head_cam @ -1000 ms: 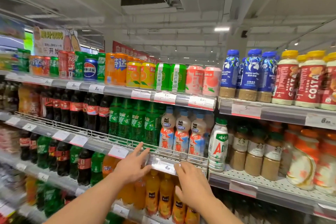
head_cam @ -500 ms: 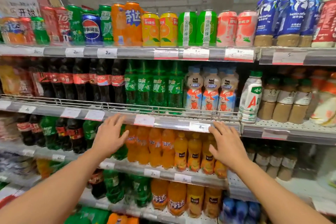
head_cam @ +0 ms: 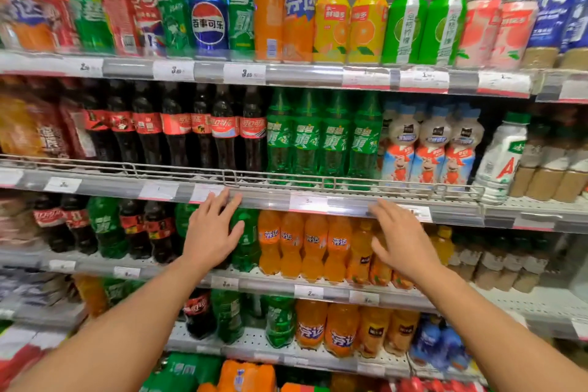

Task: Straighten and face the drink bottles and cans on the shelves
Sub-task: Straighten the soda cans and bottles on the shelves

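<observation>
Both my hands splayed, empty: upright orange Fanta bottles (head_cam: 304,245) sit btwn left hand (head_cam: 211,234) & right hand (head_cam: 399,243), slightly nearer the right fingertips.

Both hands raised before third shelf, fingers spread, holding nothing. Left hand (head_cam: 211,229) fronts green bottle (head_cam: 246,242); right hand (head_cam: 399,240) fronts orange bottles (head_cam: 305,247). Fingertips near price rail (head_cam: 346,205). Cans (head_cam: 299,14) line top shelf.

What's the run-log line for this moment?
left hand: open, at shelf rail | right hand: open, before orange bottles | nothing gripped
</observation>
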Tool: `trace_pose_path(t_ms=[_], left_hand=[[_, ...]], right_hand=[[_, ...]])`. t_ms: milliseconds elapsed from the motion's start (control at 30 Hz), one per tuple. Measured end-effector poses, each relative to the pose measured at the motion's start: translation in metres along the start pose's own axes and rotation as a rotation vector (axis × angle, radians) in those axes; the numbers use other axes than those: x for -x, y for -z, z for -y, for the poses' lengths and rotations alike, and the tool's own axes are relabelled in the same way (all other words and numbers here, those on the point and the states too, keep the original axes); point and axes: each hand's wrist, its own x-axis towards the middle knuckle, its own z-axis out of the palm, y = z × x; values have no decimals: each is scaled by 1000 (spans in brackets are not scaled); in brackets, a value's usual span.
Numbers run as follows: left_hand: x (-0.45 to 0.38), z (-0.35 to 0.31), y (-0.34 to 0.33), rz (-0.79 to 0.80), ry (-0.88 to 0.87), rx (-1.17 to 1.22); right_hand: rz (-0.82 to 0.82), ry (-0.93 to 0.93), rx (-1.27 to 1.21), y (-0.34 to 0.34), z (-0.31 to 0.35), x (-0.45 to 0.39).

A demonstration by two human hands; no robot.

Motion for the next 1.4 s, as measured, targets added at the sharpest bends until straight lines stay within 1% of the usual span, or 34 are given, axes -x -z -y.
trace_pose_path(t_ms=[100,200,267,333,500,633,667,767,867,967,1033,1100,1200,1300,1333,1400], left_hand=[[1,-3,6,34,10,14],[0,-2,20,108,-8,35],[0,2,31,169,-31,30],[2,7,41,170,-59,6],[18,42,64,16,-47,11],[-1,87,104,-149,-43,36],[-9,97,117,-199,-60,46],[-38,121,160,-361,-129,61],[-69,136,207,-464,-221,81],[-102,145,248,-537,-323,43],[-121,147,263,-580,-365,41],[-134,148,268,-596,-382,54],[-146,152,257,-586,-407,64],[-151,159,240,-570,-419,99],[-152,161,235,-579,-422,100],[-153,164,230,-595,-421,102]], right_hand=[[-20,101,-52,-6,52,-21],[-5,173,-86,-16,92,-42],[26,176,-61,-24,108,-49],[33,143,-11,-32,115,-50],[23,115,-12,-30,117,-50],[-8,169,-87,7,127,-78],[-41,183,-92,23,133,-88],[-237,203,-112,82,161,-123],[-413,199,-161,144,200,-163],[-522,198,-169,195,237,-208],[-569,157,-177,221,255,-241],[-554,90,-134,240,269,-272],[-454,-18,5,253,280,-306],[-383,-84,60,254,284,-323],[-380,-90,55,253,285,-326],[-427,-88,28,251,284,-326]])
